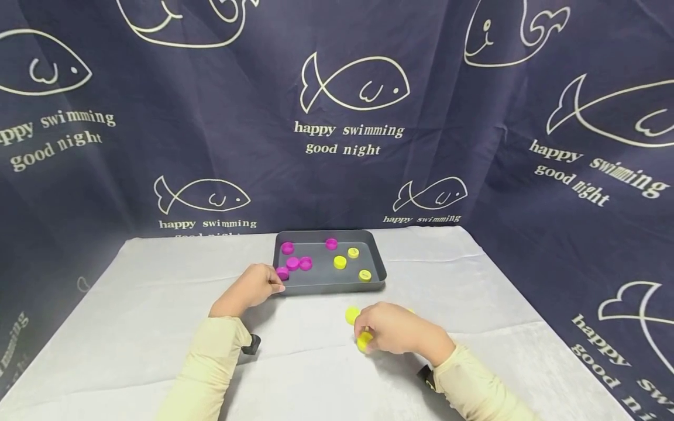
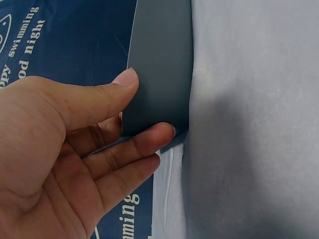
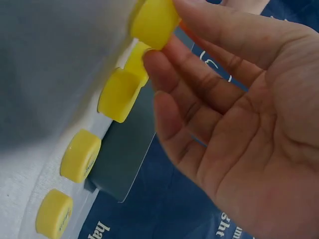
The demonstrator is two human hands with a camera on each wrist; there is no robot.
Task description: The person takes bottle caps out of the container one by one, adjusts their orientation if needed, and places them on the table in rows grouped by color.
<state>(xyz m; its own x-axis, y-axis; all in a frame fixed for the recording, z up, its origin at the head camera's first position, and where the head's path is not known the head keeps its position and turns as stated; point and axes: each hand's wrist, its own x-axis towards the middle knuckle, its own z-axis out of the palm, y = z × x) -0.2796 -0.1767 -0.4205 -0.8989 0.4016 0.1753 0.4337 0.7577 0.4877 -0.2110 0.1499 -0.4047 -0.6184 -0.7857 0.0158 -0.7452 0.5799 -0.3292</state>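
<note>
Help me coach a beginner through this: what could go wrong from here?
The right hand pinches a yellow cap with the thumb and fingers, so it might slip. Other yellow caps stand close to that hand and could get knocked. The left hand grips a corner of the tray; a tug might shift the magenta caps inside.

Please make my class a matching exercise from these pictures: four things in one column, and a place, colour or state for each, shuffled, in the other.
1. Left hand
2. Right hand
3. Tray
4. Magenta caps

A. Dark grey
B. Inside the tray
C. Touching the tray's near left corner
D. Holding a yellow cap

Pairs: 1-C, 2-D, 3-A, 4-B
</note>
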